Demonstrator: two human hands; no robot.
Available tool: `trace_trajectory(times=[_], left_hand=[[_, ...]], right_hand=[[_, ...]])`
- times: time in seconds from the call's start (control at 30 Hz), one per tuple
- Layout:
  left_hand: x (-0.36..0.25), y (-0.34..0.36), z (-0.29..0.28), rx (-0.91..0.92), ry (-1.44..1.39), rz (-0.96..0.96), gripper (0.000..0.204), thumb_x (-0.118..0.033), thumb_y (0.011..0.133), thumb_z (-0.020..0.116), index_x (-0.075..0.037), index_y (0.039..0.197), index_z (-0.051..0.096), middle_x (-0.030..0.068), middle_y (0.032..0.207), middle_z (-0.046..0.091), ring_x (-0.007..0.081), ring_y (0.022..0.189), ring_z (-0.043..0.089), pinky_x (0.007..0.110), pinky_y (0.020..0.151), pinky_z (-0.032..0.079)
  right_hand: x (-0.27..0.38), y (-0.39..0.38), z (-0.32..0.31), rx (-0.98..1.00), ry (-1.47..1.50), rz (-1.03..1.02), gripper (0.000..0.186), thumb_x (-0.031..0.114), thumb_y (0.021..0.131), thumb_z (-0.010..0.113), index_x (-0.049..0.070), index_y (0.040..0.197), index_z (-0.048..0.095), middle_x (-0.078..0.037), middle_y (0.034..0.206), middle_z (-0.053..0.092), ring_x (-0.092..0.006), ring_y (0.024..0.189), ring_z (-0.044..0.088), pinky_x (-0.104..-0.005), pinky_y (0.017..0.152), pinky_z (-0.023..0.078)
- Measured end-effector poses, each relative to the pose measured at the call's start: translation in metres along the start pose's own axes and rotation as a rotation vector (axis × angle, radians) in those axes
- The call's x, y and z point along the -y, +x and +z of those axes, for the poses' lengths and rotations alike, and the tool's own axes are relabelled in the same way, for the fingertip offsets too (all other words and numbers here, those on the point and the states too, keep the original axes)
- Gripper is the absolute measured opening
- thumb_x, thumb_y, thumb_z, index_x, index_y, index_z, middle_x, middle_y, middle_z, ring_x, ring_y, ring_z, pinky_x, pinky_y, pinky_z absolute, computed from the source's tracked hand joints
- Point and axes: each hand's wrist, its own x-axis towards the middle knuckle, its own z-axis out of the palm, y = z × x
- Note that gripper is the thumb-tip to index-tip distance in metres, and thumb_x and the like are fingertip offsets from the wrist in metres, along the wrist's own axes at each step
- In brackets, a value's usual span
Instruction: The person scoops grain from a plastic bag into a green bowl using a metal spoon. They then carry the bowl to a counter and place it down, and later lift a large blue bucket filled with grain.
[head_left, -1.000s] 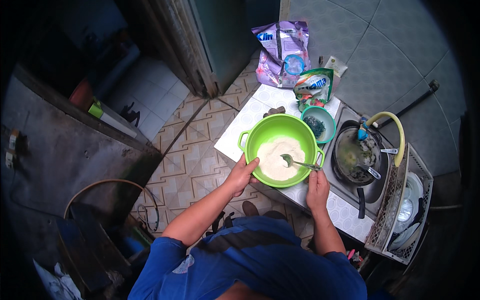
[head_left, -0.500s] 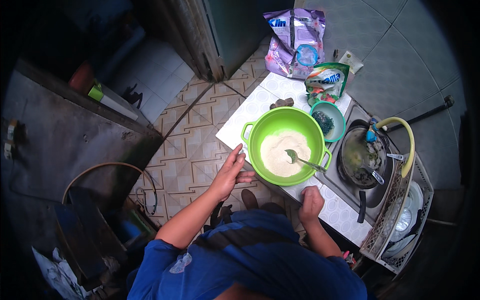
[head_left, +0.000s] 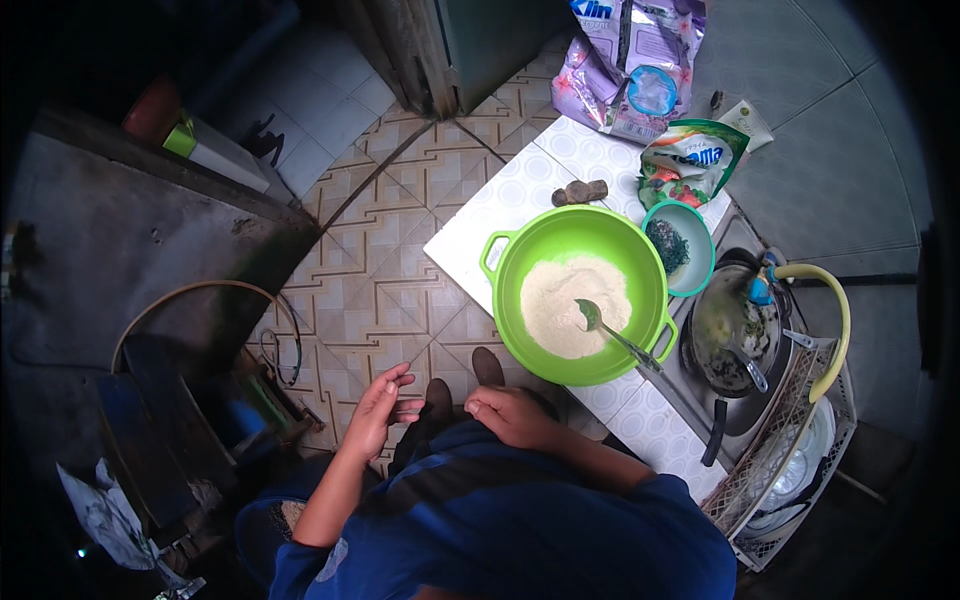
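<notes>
My left hand (head_left: 378, 412) hangs over the floor in front of my body, its fingers apart and nothing in them. Close to its right, my right hand (head_left: 505, 414) is curled closed. The inside of that fist is hidden, so anything in it does not show. Ahead and to the right, apart from both hands, a bright green two-handled basin (head_left: 520, 290) stands at the counter's edge. Pale powder (head_left: 570, 305) covers its bottom. A metal spoon (head_left: 625, 345) stands in the powder and leans on the basin's right rim.
A teal bowl (head_left: 703, 250) with dark green bits sits beside the basin. Behind stand a purple detergent bag (head_left: 610, 80) and a green pouch (head_left: 690, 160). Right lie the sink with a dark pan (head_left: 735, 335), a yellow hose (head_left: 840, 300) and a dish rack (head_left: 785, 480).
Both hands have drawn back from the counter and basin toward my body. My right hand has swung left, near my left hand. The view has shifted slightly; basin and spoon look unmoved.
</notes>
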Motion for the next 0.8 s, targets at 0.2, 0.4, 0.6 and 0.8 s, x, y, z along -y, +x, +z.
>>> trace_trajectory(times=[0.2, 0.4, 0.6, 0.8], left_hand=[[0.019, -0.013, -0.005, -0.018, 0.038, -0.075, 0.048, -0.036, 0.108, 0.044, -0.010, 0.148, 0.044, 0.0124, 0.141, 0.050, 0.0228, 0.113, 0.062, 0.034, 0.088, 0.054], [0.034, -0.017, -0.009, -0.027, 0.078, -0.077, 0.049, -0.036, 0.107, 0.048, -0.010, 0.148, 0.045, 0.0117, 0.141, 0.052, 0.0220, 0.116, 0.060, 0.034, 0.090, 0.051], [0.046, -0.033, -0.017, -0.063, 0.136, -0.018, 0.048, -0.033, 0.106, 0.049, -0.010, 0.148, 0.046, 0.0117, 0.140, 0.053, 0.0213, 0.117, 0.060, 0.034, 0.092, 0.050], [0.069, -0.080, -0.038, -0.128, 0.169, 0.145, 0.046, -0.029, 0.106, 0.049, -0.008, 0.148, 0.046, 0.0094, 0.141, 0.054, 0.0202, 0.121, 0.059, 0.033, 0.095, 0.048]], right_hand=[[-0.017, 0.014, 0.014, 0.101, 0.046, 0.014, 0.021, 0.018, 0.102, 0.050, 0.001, 0.103, 0.063, -0.013, 0.089, 0.067, -0.0292, 0.084, 0.067, -0.0378, 0.076, 0.051], [-0.031, 0.022, 0.033, 0.146, 0.103, 0.020, 0.023, 0.023, 0.102, 0.052, 0.003, 0.101, 0.063, -0.018, 0.091, 0.068, -0.0363, 0.087, 0.067, -0.0438, 0.077, 0.050], [-0.033, 0.033, 0.046, 0.239, -0.032, 0.044, 0.020, 0.018, 0.102, 0.052, 0.003, 0.105, 0.064, -0.013, 0.092, 0.068, -0.0285, 0.087, 0.068, -0.0371, 0.079, 0.051], [-0.034, 0.049, 0.071, 0.371, -0.242, 0.030, 0.020, 0.019, 0.101, 0.052, 0.004, 0.106, 0.064, -0.014, 0.097, 0.070, -0.0305, 0.093, 0.068, -0.0392, 0.081, 0.052]])
